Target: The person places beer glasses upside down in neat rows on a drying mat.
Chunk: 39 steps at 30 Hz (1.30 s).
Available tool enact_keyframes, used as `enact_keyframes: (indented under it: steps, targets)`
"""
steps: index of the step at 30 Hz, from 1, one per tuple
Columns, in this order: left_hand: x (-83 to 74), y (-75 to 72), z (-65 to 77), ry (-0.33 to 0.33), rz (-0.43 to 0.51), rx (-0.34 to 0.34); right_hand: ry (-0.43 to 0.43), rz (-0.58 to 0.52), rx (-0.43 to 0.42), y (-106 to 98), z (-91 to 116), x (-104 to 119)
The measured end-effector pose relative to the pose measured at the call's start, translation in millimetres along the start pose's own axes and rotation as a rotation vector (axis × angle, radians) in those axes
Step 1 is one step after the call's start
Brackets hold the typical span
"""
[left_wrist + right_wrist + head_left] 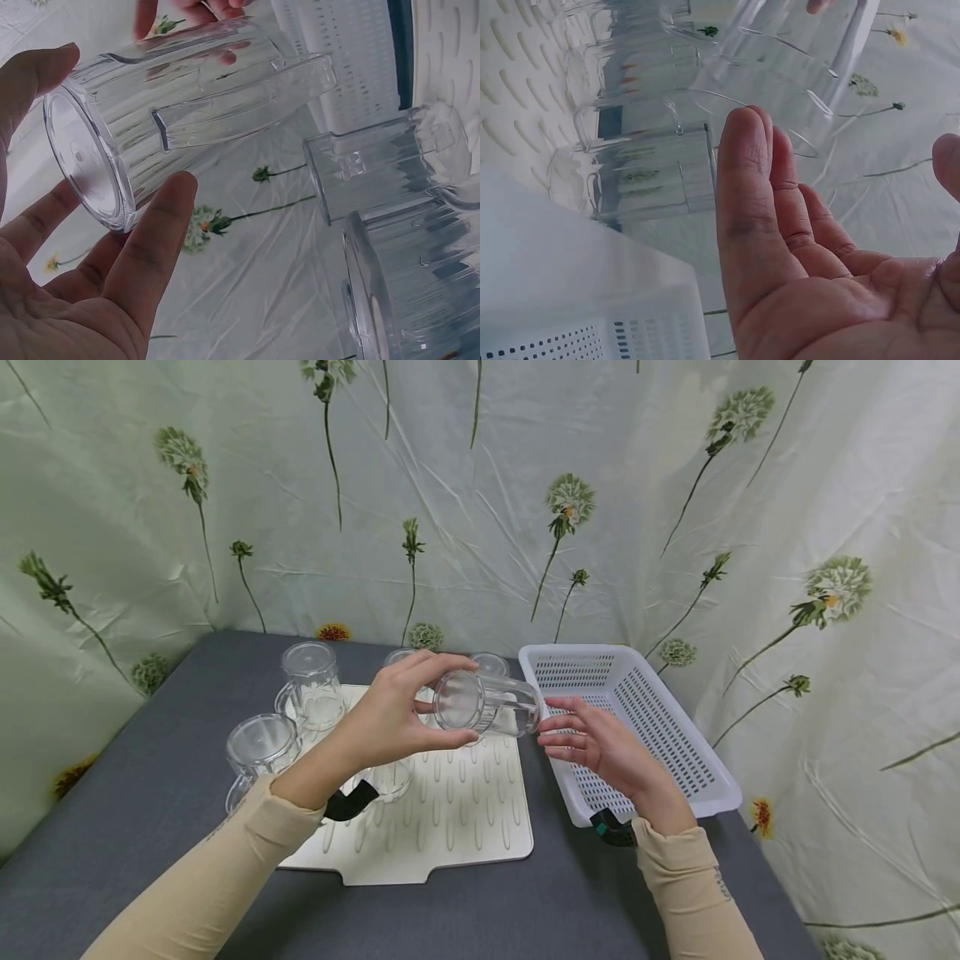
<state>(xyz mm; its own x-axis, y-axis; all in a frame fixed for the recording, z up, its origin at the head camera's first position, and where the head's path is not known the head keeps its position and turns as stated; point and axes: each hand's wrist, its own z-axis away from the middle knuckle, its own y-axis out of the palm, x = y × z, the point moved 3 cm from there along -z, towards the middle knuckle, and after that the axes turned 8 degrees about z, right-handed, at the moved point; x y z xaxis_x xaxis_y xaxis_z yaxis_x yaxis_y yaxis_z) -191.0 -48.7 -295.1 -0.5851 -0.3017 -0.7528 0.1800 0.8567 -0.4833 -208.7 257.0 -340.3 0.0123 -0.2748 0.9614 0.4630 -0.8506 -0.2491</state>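
My left hand (pixel 390 714) grips a clear glass mug (pixel 510 706) lying sideways in the air above the white ridged drying mat (pixel 465 827). In the left wrist view the thumb and fingers (pixel 154 247) spread around one round end of the mug, whose handle (pixel 240 112) points toward that camera. At the mug's other end is my right hand (pixel 600 747), fingers nearly straight and fingertips right at the edge. The right wrist view shows its palm turned up, with the thumb held apart from the fingers (pixel 746 187).
Several more clear mugs stand on and beside the mat, including one mug (pixel 311 681) at the back left and another mug (pixel 262 745) in front of it. A white perforated basket (pixel 678 727) sits to the right on the dark grey table (pixel 510 918). Behind hangs a flowered curtain (pixel 480 485).
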Motion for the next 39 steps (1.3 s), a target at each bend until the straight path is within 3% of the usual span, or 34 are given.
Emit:
enact_keyframes:
  steps: [13, 25, 39]
  targets:
    - [1.7, 6.1, 0.3, -0.072, -0.03, 0.02, -0.041, -0.041, -0.033, -11, 7, -1]
    - [5.4, 10.1, 1.2, -0.114, -0.07, 0.026, -0.036, -0.021, -0.078, -17, 12, -1]
    - [9.9, 14.7, 2.8, -0.141, -0.153, 0.052, -0.058, -0.07, -0.087, -25, 17, -6]
